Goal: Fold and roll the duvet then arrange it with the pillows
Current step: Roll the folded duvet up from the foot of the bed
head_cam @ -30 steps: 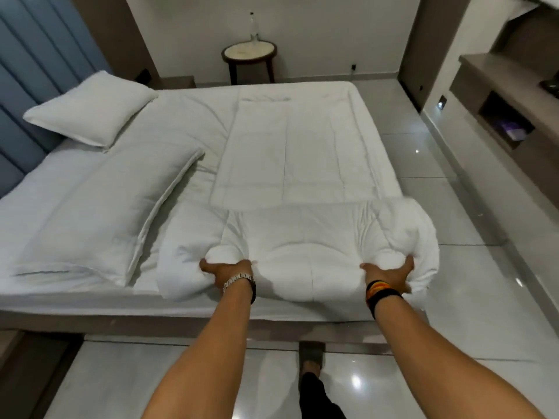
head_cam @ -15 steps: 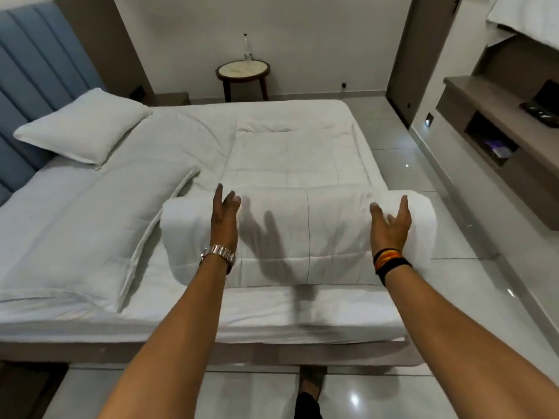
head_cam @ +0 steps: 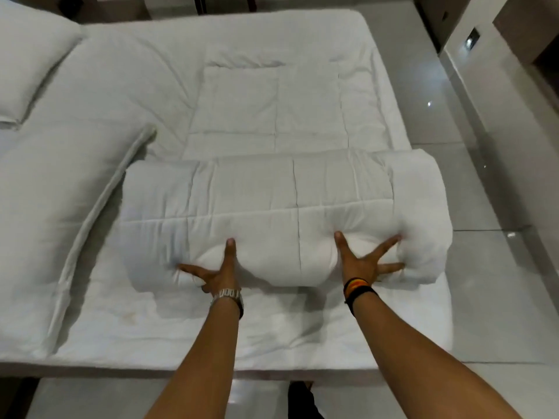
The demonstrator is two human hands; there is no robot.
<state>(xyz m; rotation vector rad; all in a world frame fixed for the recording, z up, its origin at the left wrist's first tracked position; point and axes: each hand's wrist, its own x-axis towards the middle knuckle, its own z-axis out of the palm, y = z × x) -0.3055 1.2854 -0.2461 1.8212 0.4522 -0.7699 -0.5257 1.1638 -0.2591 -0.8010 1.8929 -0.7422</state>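
A white quilted duvet (head_cam: 272,116) lies folded into a long strip across the bed, and its near end is a thick roll (head_cam: 281,207). My left hand (head_cam: 216,269), with a metal watch on the wrist, presses flat with spread fingers into the roll's near side, left of centre. My right hand (head_cam: 363,261), with dark and orange bands on the wrist, presses the same way nearer the roll's right end. A long white pillow (head_cam: 60,213) lies at the left, and a second white pillow (head_cam: 27,58) sits at the far left.
The white mattress (head_cam: 151,328) shows bare in front of the roll and ends at the near edge. Glossy tiled floor (head_cam: 484,237) runs along the right side, with a wall unit (head_cam: 529,55) beyond it. My foot (head_cam: 302,400) shows below the bed edge.
My hands dropped from the top of the roll to its near side and now press in with fingers spread. The roll has grown thicker and moved farther up the bed. The view tilted down.
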